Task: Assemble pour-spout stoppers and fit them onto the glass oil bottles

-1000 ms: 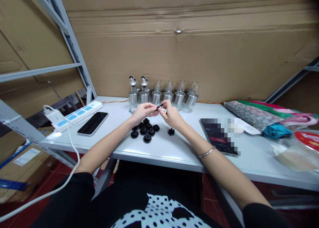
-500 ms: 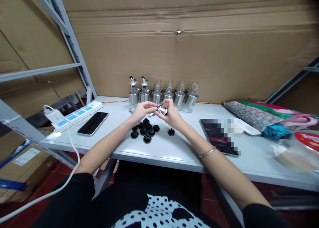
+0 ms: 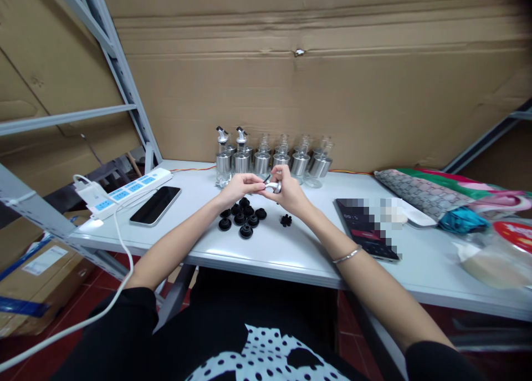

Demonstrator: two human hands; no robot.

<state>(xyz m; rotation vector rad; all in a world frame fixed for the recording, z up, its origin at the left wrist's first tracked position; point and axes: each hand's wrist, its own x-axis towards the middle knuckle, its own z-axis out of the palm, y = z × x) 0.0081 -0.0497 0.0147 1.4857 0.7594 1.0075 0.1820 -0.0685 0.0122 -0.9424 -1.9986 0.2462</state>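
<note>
My left hand point(image 3: 241, 187) and my right hand point(image 3: 290, 193) meet over the middle of the table, fingertips pinched. Between them is a silvery-white pourer spout point(image 3: 273, 187) with a small dark flap point(image 3: 267, 178) angled upward. My right fingers close round the spout, and my left thumb and fingers grip its left end, partly hiding it. Just below the hands lie several black ribbed stoppers point(image 3: 246, 231) in a loose group. A small heap of tiny black parts point(image 3: 286, 220) sits below my right hand. More pale spouts behind my left hand are mostly covered.
Glass bottles with metal sleeves point(image 3: 261, 163) stand in rows at the back, two topped with pourers point(image 3: 221, 135). To the left are a phone point(image 3: 155, 206) and a power strip point(image 3: 131, 193). A dark tablet point(image 3: 366, 228), tape roll point(image 3: 494, 253) and patterned bag point(image 3: 419, 195) lie right.
The spout has turned a little between my fingers, and its dark flap now points more steeply upward. Both hands stay in nearly the same place.
</note>
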